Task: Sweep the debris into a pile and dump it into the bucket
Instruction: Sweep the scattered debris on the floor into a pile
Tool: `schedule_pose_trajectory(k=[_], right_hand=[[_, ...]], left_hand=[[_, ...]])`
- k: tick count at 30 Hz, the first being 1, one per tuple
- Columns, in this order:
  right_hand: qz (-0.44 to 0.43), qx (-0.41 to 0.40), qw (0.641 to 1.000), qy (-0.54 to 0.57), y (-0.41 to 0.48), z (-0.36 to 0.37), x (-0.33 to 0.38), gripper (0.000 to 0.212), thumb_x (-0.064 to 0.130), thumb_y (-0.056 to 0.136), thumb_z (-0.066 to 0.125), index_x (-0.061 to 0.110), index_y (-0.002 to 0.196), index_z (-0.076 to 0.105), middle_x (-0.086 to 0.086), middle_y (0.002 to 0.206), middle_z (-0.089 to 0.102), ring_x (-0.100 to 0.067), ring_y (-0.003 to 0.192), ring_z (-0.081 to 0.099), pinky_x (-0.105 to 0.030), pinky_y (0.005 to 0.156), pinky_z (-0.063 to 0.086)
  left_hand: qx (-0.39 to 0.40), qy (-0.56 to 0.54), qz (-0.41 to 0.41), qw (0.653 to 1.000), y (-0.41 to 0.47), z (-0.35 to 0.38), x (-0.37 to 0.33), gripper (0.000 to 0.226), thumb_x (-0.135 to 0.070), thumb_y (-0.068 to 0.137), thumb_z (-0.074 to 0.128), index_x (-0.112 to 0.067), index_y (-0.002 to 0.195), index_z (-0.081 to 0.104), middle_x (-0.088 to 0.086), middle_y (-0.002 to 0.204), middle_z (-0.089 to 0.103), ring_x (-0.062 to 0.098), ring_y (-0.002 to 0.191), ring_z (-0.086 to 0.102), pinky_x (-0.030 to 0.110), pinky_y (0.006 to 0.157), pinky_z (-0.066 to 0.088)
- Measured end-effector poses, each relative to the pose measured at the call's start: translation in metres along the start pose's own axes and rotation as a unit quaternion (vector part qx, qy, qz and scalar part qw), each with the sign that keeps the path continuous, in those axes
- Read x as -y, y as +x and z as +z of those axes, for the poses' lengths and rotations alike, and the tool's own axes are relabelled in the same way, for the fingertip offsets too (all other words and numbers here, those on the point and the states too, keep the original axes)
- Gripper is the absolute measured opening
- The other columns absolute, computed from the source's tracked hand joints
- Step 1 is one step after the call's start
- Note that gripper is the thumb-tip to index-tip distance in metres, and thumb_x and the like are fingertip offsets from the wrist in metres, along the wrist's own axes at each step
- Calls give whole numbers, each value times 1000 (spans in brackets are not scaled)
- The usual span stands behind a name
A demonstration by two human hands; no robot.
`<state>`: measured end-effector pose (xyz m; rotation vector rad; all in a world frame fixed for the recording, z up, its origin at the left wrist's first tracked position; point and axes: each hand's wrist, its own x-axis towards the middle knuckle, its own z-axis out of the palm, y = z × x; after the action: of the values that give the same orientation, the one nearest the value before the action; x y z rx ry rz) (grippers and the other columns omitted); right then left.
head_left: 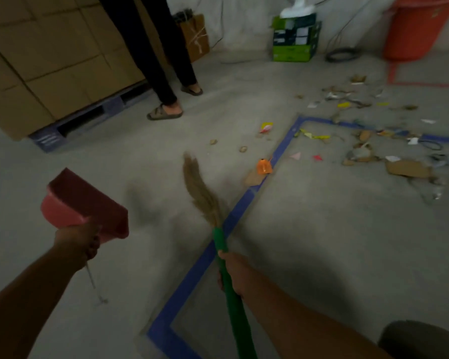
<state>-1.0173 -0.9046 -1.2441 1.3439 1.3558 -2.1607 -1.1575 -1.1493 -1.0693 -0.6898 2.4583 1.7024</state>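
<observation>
Left hand (pixel 81 239) grips pink dustpan (pixel 88 203), right hand (pixel 232 273) grips broom (pixel 202 195) low on its stiff green shaft; debris (pixel 407 168), seemingly light, flyaway scraps (blurred), lies scattered on floor (pixel 322 229) ahead, short of bucket (pixel 412 29).

A pink dustpan (pixel 86 203) at left, a green-handled tan broom (pixel 205 200), blue tape (pixel 280 149) on grey floor (pixel 309 229), an orange bucket (pixel 412 29) far right, multicoloured debris (pixel 368 141).
</observation>
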Motion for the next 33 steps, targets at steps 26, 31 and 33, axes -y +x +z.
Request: schedule_pose_trajectory(k=[26,31,33], right_hand=[[-203,-9,973,-112,-7,-8,27,41,38,98,61,10,68,55,-8,51,51,-19,40,49,-29,48,41],[-31,94,975,-201,-9,11,28,43,39,101,56,8,69,53,-5,47,50,-17,40,46,-25,44,39],[2,83,980,-181,-6,4,30,39,37,101,56,7,76,53,-6,49,50,-17,40,46,-24,44,39]], left_hand=[[62,-29,-21,997,11,76,-15,27,-15,97,54,-5,72,49,9,61,40,6,20,30,8,32,27],[36,-22,-44,998,22,35,2,26,-16,95,58,-5,72,53,7,61,42,13,36,34,12,29,25],[40,-25,-46,998,23,28,4,28,-17,96,57,-5,72,53,6,61,42,8,27,32,11,29,25]])
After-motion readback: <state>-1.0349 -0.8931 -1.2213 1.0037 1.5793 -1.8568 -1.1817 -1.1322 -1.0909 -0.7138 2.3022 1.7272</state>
